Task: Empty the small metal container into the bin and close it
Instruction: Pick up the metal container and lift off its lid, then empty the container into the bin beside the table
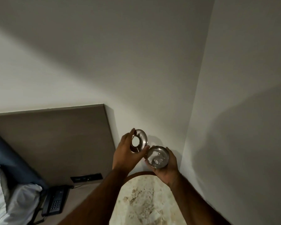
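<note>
Container (157, 157) shiny, open, whitish residue perhaps; right hand (166, 168) cups it, left hand (125, 153) grips lid (139, 141).

lid (139, 142) left of container (157, 157), both above bin (146, 202).

Dim room, soft shadows, wide-angle distortion
</note>
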Demonstrator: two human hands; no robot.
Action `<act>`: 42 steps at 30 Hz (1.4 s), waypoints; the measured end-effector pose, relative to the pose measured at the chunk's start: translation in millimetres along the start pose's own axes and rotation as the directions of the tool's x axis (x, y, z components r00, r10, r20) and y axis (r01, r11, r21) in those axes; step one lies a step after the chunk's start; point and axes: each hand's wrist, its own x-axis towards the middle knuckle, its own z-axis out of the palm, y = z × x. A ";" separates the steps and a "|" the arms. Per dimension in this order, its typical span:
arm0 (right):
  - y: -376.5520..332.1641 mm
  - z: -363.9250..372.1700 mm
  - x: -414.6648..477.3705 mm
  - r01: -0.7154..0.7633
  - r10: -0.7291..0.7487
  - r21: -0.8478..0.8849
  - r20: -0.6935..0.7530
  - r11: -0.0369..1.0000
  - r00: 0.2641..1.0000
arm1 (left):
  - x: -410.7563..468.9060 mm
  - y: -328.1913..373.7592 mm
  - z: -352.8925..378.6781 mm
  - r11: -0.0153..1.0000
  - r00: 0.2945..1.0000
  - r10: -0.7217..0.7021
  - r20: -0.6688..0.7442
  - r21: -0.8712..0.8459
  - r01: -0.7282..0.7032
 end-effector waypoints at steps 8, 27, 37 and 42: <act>-23.0 -14.5 -4.7 0.038 -0.038 0.024 0.018 0.999 0.999 | -4.4 -12.2 11.7 0.990 0.999 -0.032 0.009 0.140 0.030; 18.9 -264.0 -82.9 -0.094 0.095 0.019 -0.247 0.995 0.964 | -172.2 -114.3 201.3 0.963 0.917 -0.153 0.368 0.265 0.054; 133.0 -490.0 -105.6 -0.096 0.167 0.145 -0.635 0.985 0.754 | -307.3 -227.9 303.2 0.941 0.811 -0.277 0.516 0.316 0.120; 188.6 -590.0 -110.0 -0.146 0.164 0.089 -0.732 0.985 0.662 | -333.3 -270.4 340.3 0.946 0.835 -0.257 0.488 0.304 0.114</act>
